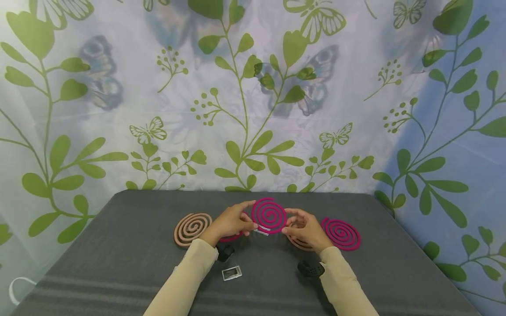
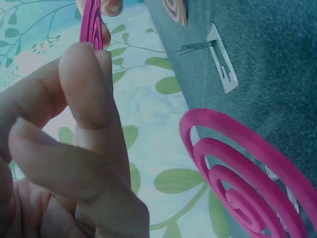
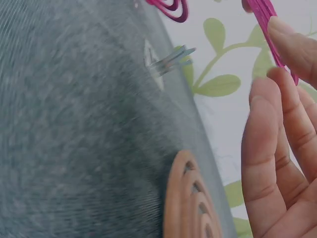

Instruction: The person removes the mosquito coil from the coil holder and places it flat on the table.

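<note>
A bright pink mosquito coil [image 1: 270, 215] is held up at the middle of the table, its flat face toward the head camera. My left hand [image 1: 232, 222] pinches its left edge between thumb and fingers. On the opposite edge, the thumb and fingertips of my right hand [image 1: 307, 227] grip it. The wrist views show the held coil [image 2: 91, 25] nearly edge-on. Just behind and below it stands a small metal coil stand [image 2: 224, 62] with a raised prong. Another pink coil [image 2: 237, 144] lies under my left hand, partly hidden, with metal showing between its rings.
A tan coil [image 1: 193, 229] sits at the left and a pink coil [image 1: 341, 234] at the right. A second tan coil [image 3: 179, 198] is partly covered by my right hand in the head view. Nearer lies a flat metal stand [image 1: 231, 278] on the grey table [image 1: 130, 245]. Behind hangs a leaf-patterned curtain [image 1: 178, 101].
</note>
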A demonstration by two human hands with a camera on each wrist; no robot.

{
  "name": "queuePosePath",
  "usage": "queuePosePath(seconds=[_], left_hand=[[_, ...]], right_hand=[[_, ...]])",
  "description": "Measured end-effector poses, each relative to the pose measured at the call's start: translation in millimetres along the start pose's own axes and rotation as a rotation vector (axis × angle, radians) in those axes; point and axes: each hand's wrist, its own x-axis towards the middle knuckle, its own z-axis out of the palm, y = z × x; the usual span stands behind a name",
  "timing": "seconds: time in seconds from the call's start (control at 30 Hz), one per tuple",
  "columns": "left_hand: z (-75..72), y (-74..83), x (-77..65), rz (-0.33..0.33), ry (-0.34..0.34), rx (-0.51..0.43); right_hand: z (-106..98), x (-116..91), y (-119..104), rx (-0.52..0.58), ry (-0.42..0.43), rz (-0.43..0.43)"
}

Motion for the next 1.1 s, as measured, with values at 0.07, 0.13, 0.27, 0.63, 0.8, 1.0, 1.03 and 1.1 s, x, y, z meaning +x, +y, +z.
queuePosePath(seconds=[0.07,0.13,0.27,0.63,0.8,1.0,1.03,1.1], left_hand=[[-0.2,3.0,-1.5,0.012,-0.002,0.002],[-0.4,5.6,-4.2,0.015,-0.003,0.004],[-1.2,7.8,-10.5,0.031,0.000,0.012],[1.6,8.4,-37.2,0.103,0.051,0.124],[6.4,9.4,-50.7,0.106,0.053,0.144],[10.0,9.7,-65.9,0.100,0.030,0.154],[10.5,9.2,-68.4,0.101,0.024,0.153],[11.5,7.0,-72.5,0.107,0.012,0.147]], right_hand=[[-1.6,-2.2,-3.5,0.022,-0.003,0.000],[-2.8,-4.7,-6.9,0.035,-0.016,-0.007],[-3.2,-10.1,-11.5,0.030,-0.048,-0.028],[3.8,-24.3,-11.3,0.029,-0.160,-0.073],[5.4,-29.3,-9.2,0.029,-0.233,-0.072],[7.9,-35.0,-6.7,0.057,-0.342,-0.046],[8.6,-36.3,-6.4,0.062,-0.354,-0.041],[9.9,-39.0,-6.4,0.069,-0.371,-0.035]])
